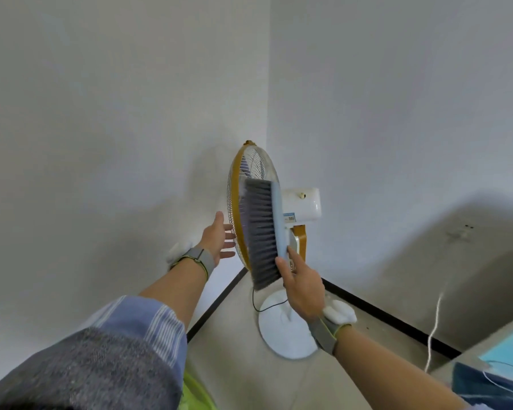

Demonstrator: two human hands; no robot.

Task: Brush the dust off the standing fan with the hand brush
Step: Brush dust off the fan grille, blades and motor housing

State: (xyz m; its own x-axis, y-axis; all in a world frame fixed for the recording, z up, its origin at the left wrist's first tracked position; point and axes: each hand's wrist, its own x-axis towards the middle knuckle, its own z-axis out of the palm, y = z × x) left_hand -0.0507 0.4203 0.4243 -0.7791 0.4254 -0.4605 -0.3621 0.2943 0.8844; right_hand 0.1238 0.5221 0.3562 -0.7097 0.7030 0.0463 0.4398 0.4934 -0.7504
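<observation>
A standing fan (251, 167) with a white wire cage, an orange rim and a white motor housing stands in the room's corner, seen side-on, on a round white base (282, 329). My right hand (302, 287) grips the light-blue handle of the hand brush (262, 232). The brush's grey bristles point left and lie against the fan's cage, covering its lower half. My left hand (219, 238) is open, fingers spread, just left of the orange rim and close to it; contact is unclear.
White walls meet behind the fan, with a black skirting strip (216, 303) along the floor. A black cord (256, 303) loops by the base. A white cable (434, 324) hangs at right. A table edge with blue items (504, 359) sits at lower right.
</observation>
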